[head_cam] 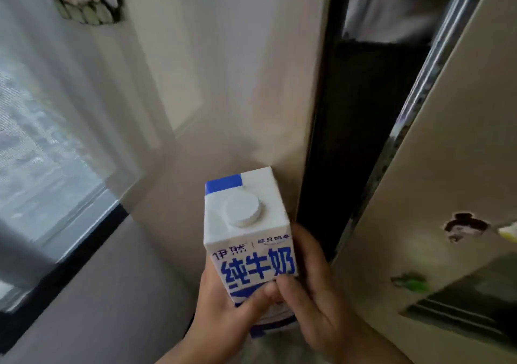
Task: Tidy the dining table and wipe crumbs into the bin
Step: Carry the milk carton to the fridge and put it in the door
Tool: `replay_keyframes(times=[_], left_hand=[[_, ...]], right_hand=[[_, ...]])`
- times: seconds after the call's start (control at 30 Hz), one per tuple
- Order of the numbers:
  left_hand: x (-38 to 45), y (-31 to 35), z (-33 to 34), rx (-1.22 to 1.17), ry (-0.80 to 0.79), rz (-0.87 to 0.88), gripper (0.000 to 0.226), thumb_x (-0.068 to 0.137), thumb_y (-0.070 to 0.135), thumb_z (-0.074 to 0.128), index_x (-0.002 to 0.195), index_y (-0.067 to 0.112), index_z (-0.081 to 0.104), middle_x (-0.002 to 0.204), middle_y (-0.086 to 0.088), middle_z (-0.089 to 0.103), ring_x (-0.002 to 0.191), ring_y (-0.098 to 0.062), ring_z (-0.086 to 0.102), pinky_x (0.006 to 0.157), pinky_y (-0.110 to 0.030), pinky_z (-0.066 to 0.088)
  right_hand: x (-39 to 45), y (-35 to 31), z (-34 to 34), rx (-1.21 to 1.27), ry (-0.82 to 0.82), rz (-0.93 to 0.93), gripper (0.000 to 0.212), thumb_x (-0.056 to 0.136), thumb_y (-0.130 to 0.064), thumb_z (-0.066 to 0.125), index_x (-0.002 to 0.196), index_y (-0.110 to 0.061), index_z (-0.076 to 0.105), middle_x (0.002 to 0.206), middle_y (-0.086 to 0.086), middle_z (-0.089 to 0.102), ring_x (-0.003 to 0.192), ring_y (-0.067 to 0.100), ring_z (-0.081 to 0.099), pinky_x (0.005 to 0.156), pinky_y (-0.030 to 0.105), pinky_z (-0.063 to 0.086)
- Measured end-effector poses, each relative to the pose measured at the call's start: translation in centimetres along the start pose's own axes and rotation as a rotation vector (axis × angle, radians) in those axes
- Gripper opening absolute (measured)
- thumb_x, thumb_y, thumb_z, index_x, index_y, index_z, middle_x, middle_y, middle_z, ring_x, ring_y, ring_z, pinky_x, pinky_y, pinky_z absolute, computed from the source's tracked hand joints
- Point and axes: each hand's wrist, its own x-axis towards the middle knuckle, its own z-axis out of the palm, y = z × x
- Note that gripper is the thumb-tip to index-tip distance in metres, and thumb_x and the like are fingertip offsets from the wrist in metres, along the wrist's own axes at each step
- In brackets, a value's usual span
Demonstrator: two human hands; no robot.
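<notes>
Milk carton (249, 240) upright, cap on, wrapped by left grip (223, 305) and right grip (310, 288), facing the ajar fridge door (436, 167), probably for storing.

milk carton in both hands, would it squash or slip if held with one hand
The milk carton is smooth printed card, so it may slip a little and probably dents under a hard squeeze. Its cap is on, so spilling looks unlikely. The left hand and right hand grip low; its top could tip.

White milk carton (246, 235) with blue lettering, white cap (243, 209).
</notes>
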Motion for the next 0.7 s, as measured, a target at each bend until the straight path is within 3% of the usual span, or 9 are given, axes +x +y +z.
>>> replay_keyframes(times=[0.1, 0.2, 0.27, 0.37, 0.53, 0.6, 0.7], left_hand=[[1.9, 0.1, -2.3, -0.009, -0.138, 0.011, 0.061, 0.07, 0.057, 0.079, 0.109, 0.012, 0.067, 0.104, -0.01, 0.074, 0.096, -0.023, 0.073, 0.08, -0.034, 0.059], [3.1, -0.3, -3.8, -0.014, -0.23, 0.011, 0.056, 0.069, 0.058, 0.078, 0.107, 0.017, 0.069, 0.103, -0.006, 0.075, 0.094, -0.021, 0.073, 0.078, -0.029, 0.059], [3.7, -0.4, -4.2, -0.045, -0.283, 0.018, 0.055, 0.068, 0.06, 0.078, 0.106, 0.021, 0.069, 0.101, -0.003, 0.076, 0.091, -0.019, 0.074, 0.076, -0.027, 0.059], [4.2, -0.9, -4.1, -0.072, -0.298, 0.024, 0.068, 0.064, 0.063, 0.079, 0.107, 0.013, 0.064, 0.1, -0.003, 0.075, 0.091, -0.02, 0.074, 0.075, -0.029, 0.059], [4.7, -0.6, -3.1, -0.047, -0.254, 0.033, 0.057, 0.059, 0.069, 0.078, 0.103, 0.033, 0.067, 0.096, 0.012, 0.076, 0.089, -0.008, 0.073, 0.073, -0.019, 0.058], [4.8, -0.8, -3.2, -0.056, -0.293, 0.015, 0.07, 0.059, 0.071, 0.076, 0.107, 0.021, 0.064, 0.094, 0.019, 0.075, 0.09, -0.003, 0.072, 0.072, -0.014, 0.056], [5.1, -1.4, -4.1, -0.038, -0.329, 0.033, 0.104, 0.055, 0.073, 0.077, 0.116, -0.007, 0.053, 0.095, 0.004, 0.075, 0.092, -0.008, 0.073, 0.073, -0.018, 0.057]], right_hand=[[0.5, 0.3, 2.6, -0.083, 0.183, -0.029, 0.061, 0.098, -0.048, 0.047, 0.151, -0.033, 0.023, 0.152, 0.003, 0.04, 0.138, 0.025, 0.042, 0.107, 0.05, 0.042], [0.9, -0.1, 4.4, -0.164, 0.305, -0.002, 0.061, 0.097, -0.036, 0.051, 0.15, -0.014, 0.03, 0.148, 0.01, 0.044, 0.136, 0.029, 0.044, 0.106, 0.052, 0.041], [0.9, -0.9, 4.9, -0.228, 0.376, -0.001, 0.059, 0.096, -0.033, 0.05, 0.149, -0.013, 0.034, 0.149, 0.008, 0.042, 0.137, 0.027, 0.042, 0.107, 0.047, 0.041], [0.4, -2.1, 4.7, -0.376, 0.498, -0.044, 0.05, 0.097, -0.035, 0.043, 0.142, -0.013, 0.047, 0.147, 0.004, 0.042, 0.139, 0.02, 0.039, 0.11, 0.035, 0.038], [-0.9, -1.2, 4.2, -0.52, 0.725, -0.031, 0.028, 0.094, -0.022, 0.052, 0.114, -0.008, 0.065, 0.12, 0.002, 0.056, 0.115, 0.009, 0.055, 0.093, 0.017, 0.043], [-1.5, 0.3, 4.9, -0.591, 0.886, 0.016, 0.024, 0.086, -0.016, 0.061, 0.108, -0.008, 0.061, 0.113, 0.007, 0.055, 0.108, 0.009, 0.054, 0.09, 0.014, 0.041], [-2.0, 2.1, 5.8, -0.613, 1.165, 0.137, 0.06, 0.072, -0.004, 0.076, 0.123, -0.011, 0.045, 0.129, 0.013, 0.043, 0.121, 0.013, 0.045, 0.1, 0.009, 0.034]])
